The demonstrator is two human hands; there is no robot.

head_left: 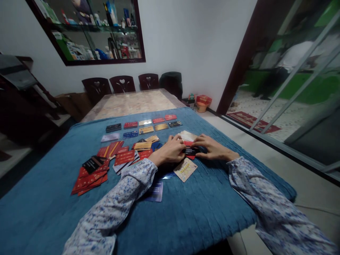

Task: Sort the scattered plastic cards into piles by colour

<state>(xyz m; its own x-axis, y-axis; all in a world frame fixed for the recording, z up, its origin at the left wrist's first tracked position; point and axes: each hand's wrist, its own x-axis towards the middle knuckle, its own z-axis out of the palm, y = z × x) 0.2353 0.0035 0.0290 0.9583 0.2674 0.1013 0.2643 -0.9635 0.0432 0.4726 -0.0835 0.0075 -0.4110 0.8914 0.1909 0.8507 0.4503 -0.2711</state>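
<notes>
Left hand (172, 150) and right hand (211, 147) partly hid a black card (189, 150); whether either gripped it could not be told.

Home dining room, dark chairs (122, 88)

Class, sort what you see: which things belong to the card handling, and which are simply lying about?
In the work:
- left hand and right hand
- black card between them
- fanned red cards
- card rows
- blue cloth beneath

Lying about:
- wooden chairs
- orange bucket
- red doormat
</notes>
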